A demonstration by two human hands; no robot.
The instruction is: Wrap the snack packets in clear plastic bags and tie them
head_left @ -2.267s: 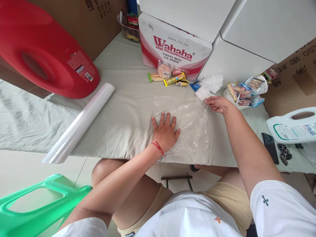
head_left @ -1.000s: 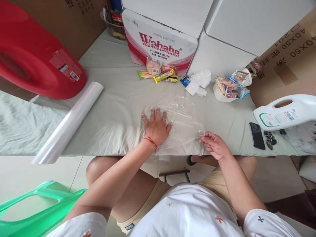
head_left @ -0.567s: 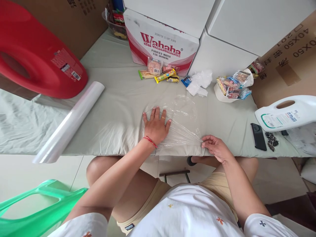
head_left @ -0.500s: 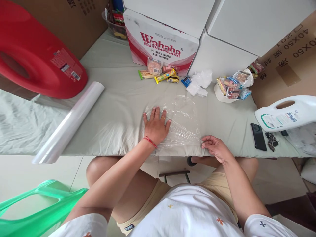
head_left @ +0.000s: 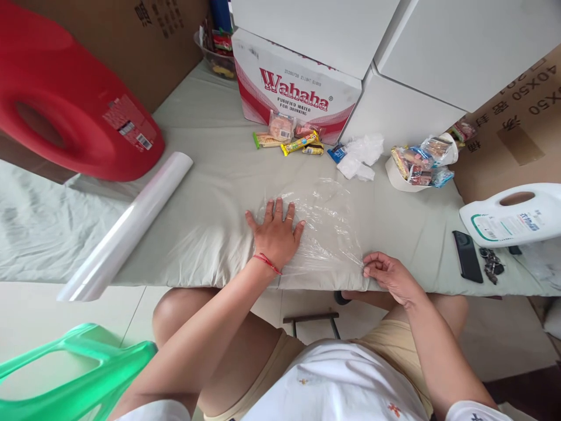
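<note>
A thin sheet of clear plastic film [head_left: 326,228] lies wrinkled on the cloth-covered surface in front of me. My left hand [head_left: 276,234] rests flat on the film's left part, fingers spread, a red string at the wrist. At the film's near right corner, my right hand [head_left: 388,273] pinches the edge between thumb and fingers. Creases run across the film toward that pinched corner. Off to the left lies a long roll of clear film [head_left: 131,222], set at a slant and jutting over the front edge.
A red jug [head_left: 83,111] stands back left. A Wahaha carton [head_left: 298,82], snack packets [head_left: 300,142] and crumpled white plastic [head_left: 362,155] sit behind. To the right are a snack bowl [head_left: 409,180], white bottle [head_left: 517,213], phone [head_left: 467,257] and keys [head_left: 493,264]. A green stool [head_left: 83,374] stands below left.
The view has shifted a little, so most things sit lower and further right. My left fingers are spread wider on the film. My right hand still pinches the corner, and the creases look less taut.
</note>
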